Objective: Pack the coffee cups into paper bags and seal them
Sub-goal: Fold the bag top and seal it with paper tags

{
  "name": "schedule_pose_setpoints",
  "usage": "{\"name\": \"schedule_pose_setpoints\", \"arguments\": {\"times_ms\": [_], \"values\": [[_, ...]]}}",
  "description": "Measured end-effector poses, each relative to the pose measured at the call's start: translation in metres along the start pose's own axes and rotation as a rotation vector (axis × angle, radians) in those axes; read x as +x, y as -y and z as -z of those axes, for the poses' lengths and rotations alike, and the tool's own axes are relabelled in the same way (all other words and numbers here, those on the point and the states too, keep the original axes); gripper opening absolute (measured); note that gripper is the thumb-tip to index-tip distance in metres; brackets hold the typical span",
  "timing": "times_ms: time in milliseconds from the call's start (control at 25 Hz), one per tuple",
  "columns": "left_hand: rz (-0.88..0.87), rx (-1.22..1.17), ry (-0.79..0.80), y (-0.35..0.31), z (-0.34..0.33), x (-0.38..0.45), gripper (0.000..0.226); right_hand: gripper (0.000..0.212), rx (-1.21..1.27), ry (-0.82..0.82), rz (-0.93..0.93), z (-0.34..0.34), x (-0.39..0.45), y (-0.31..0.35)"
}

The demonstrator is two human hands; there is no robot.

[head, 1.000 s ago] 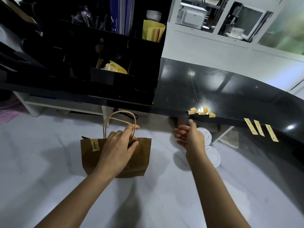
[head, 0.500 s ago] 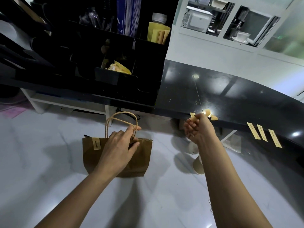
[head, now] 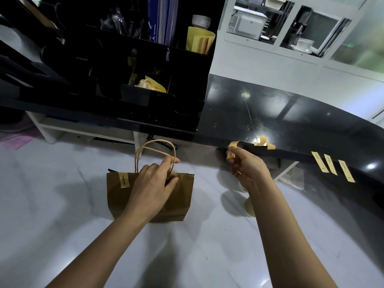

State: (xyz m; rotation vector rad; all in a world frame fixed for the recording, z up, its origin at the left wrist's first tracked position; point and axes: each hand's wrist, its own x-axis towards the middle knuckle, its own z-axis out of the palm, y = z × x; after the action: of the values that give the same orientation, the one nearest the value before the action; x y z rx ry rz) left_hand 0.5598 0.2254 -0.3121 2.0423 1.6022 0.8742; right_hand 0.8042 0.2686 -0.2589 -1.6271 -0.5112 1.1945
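bag [head: 118, 196] one, counter stickers [head: 330, 164] three

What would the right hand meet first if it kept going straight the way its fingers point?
Probably the black counter edge: the right hand, pinching a sticker, points up-left toward it. Depth is unclear.

black counter [head: 291, 129] overhangs ahead, white table [head: 62, 204] open left, cups [head: 248, 206] perhaps right
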Motion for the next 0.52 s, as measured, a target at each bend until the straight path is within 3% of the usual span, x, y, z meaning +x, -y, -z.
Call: {"name": "schedule_pose_setpoints", "arguments": {"times_ms": [280,520], "values": [[-0.012,0.006,-0.039,-0.002,-0.001,-0.001,0.042,0.006,-0.158,0.143,0.117,-0.012,-0.049,-0.037],[0.035,-0.001,-0.052,-0.006,0.001,0.000,0.038,0.022,-0.198,0.150,0.233,-0.041,-0.079,-0.062]]}}
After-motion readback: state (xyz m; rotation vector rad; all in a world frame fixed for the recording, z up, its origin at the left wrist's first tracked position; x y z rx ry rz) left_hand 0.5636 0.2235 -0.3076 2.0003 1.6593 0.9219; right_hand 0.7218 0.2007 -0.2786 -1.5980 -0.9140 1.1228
